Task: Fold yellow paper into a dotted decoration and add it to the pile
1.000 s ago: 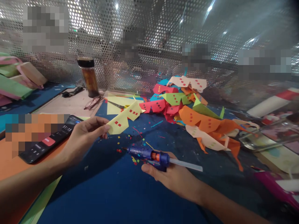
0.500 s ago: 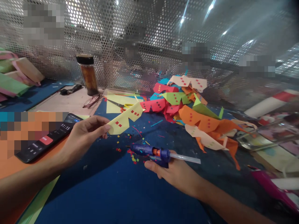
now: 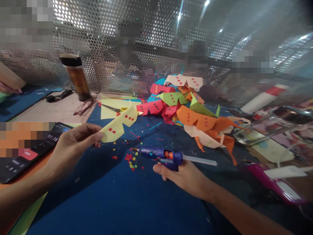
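My left hand (image 3: 70,145) pinches one end of a folded yellow paper piece (image 3: 119,124) dotted with small red squares, held just above the blue table mat (image 3: 117,202). My right hand (image 3: 183,178) grips a blue glue gun (image 3: 160,154) with an orange band; its nozzle points left, and a clear glue stick juts out of its back to the right. Small red and yellow paper bits (image 3: 130,160) lie on the mat under the nozzle.
A heap of folded coloured papers (image 3: 193,114) lies behind. Scissors (image 3: 114,108) rest on yellow sheets, near glasses (image 3: 83,107) and a dark-capped jar (image 3: 75,78). A phone (image 3: 29,151) lies at left. A perforated metal screen (image 3: 146,49) closes the back. A pink tool (image 3: 274,182) sits at right.
The view has swung a little to the right, so everything sits further left in the picture. The glue gun has risen slightly. Both hands keep their grips.
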Demonstrator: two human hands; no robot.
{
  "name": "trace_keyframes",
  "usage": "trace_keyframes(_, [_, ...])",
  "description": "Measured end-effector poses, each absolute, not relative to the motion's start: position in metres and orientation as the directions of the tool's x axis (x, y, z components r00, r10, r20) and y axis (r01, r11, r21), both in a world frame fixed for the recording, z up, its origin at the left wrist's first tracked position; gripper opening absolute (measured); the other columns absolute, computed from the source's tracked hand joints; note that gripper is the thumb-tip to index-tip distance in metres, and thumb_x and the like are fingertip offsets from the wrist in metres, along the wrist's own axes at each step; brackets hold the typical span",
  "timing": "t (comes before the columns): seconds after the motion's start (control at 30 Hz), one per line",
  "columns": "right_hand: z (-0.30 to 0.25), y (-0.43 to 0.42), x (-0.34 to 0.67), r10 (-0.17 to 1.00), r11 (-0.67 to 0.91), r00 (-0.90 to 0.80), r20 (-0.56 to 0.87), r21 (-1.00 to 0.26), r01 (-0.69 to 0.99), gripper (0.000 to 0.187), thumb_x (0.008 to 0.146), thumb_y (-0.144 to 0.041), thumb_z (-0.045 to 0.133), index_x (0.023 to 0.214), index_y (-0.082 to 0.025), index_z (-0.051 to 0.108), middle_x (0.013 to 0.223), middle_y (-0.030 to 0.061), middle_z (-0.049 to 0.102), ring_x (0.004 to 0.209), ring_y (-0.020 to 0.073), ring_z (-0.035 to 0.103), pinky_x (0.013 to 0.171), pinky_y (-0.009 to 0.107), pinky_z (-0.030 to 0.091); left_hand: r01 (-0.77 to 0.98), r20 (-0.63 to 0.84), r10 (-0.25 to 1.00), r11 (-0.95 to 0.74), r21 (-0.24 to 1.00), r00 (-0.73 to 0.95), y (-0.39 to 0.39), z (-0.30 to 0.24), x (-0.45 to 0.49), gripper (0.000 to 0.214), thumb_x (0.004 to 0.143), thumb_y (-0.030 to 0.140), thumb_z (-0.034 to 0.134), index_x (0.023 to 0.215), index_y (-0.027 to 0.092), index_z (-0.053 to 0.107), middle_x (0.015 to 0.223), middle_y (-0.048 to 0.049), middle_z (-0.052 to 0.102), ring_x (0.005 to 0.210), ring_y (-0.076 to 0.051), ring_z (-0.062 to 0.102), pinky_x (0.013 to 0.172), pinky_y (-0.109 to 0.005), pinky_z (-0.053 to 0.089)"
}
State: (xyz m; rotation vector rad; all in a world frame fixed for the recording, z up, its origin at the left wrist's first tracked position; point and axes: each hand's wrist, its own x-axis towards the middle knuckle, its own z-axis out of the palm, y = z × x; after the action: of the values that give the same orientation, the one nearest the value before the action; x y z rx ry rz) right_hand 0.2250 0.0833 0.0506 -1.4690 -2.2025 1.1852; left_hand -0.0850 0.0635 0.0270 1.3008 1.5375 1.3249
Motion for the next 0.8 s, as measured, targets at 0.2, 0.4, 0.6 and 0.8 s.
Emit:
trace_keyframes(0.2, [0.045, 0.073, 0.226, 0.861, 0.103, -0.456, -0.227, -0.799, 0.592, 0.043, 0.075, -0.059, 0.066, 0.101, -0.024, 0.072, 0.1, 0.0054, 0.075, 0.094, 0.0257, 0.07, 0.086, 0.04, 0.055, 0.212, 0.092, 0.959, -0.035, 0.977, -0.267, 0.064, 0.026, -0.087, 0.02, 0.077, 0.045, 0.075, 0.083, 0.026, 0.071, 0.075, 0.0034, 0.064, 0.072, -0.013, 0.055, 0.069, -0.028, 0.042])
trace_keyframes(0.4, [0.045, 0.075, 0.226, 0.894, 0.189, -0.429, -0.132, -0.756, 0.626, 0.037, 0.082, -0.058, 0.06, 0.093, -0.025, 0.072, 0.09, 0.0038, 0.075, 0.087, 0.0241, 0.069, 0.08, 0.039, 0.056, 0.193, 0.081, 0.958, -0.027, 0.981, -0.276, 0.067, 0.027, -0.087, 0.02, 0.077, 0.044, 0.074, 0.084, 0.026, 0.071, 0.072, 0.0033, 0.062, 0.071, -0.014, 0.054, 0.07, -0.029, 0.042])
trace_keyframes(0.6, [0.05, 0.082, 0.227, 0.881, 0.318, -0.471, -0.053, -0.671, 0.67, 0.037, 0.086, -0.056, 0.055, 0.073, -0.024, 0.068, 0.072, 0.0029, 0.069, 0.069, 0.0203, 0.065, 0.066, 0.033, 0.052, 0.199, 0.072, 0.96, -0.018, 0.98, -0.271, 0.066, 0.026, -0.087, 0.021, 0.076, 0.045, 0.075, 0.082, 0.025, 0.07, 0.073, 0.0029, 0.063, 0.072, -0.015, 0.055, 0.071, -0.03, 0.041])
trace_keyframes(0.8, [0.055, 0.081, 0.223, 0.851, 0.365, -0.523, -0.056, -0.653, 0.664, 0.037, 0.086, -0.055, 0.053, 0.076, -0.024, 0.071, 0.073, 0.0026, 0.067, 0.067, 0.0195, 0.063, 0.065, 0.032, 0.051, 0.217, 0.061, 0.959, 0.001, 0.976, -0.278, 0.067, 0.023, -0.088, 0.021, 0.077, 0.045, 0.075, 0.086, 0.027, 0.07, 0.069, 0.0043, 0.062, 0.071, -0.014, 0.055, 0.072, -0.03, 0.04])
